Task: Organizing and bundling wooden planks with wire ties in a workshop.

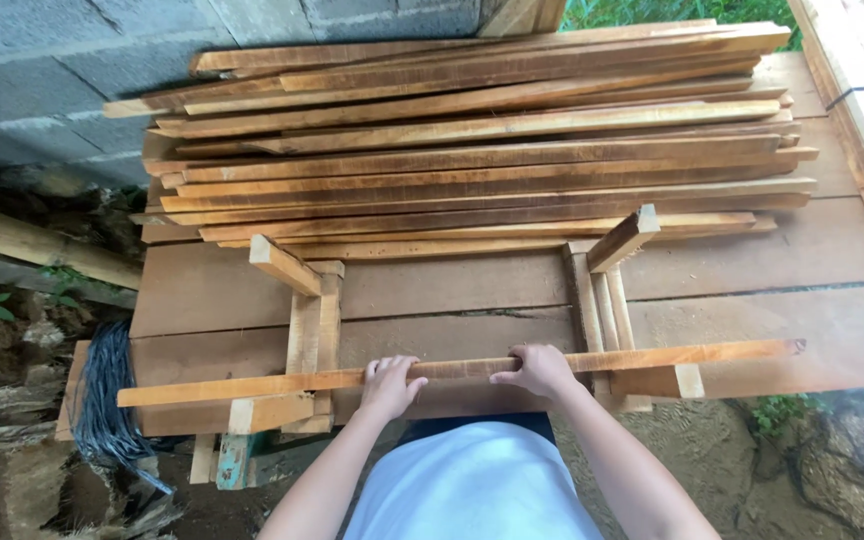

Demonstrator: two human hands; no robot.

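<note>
Both hands, left (389, 383) and right (535, 368), curl knuckles-up around a long wooden strip (457, 369), arms reaching forward.

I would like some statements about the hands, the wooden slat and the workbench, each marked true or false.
1. Both hands, left hand and right hand, grip one long wooden slat. True.
2. The slat lies across two wooden jigs on the workbench. True.
3. The stack of slats lies between the person and the held slat. False: it lies beyond the slat, near the block wall.
4. The right hand holds a hammer. False: it holds only the slat.
</note>
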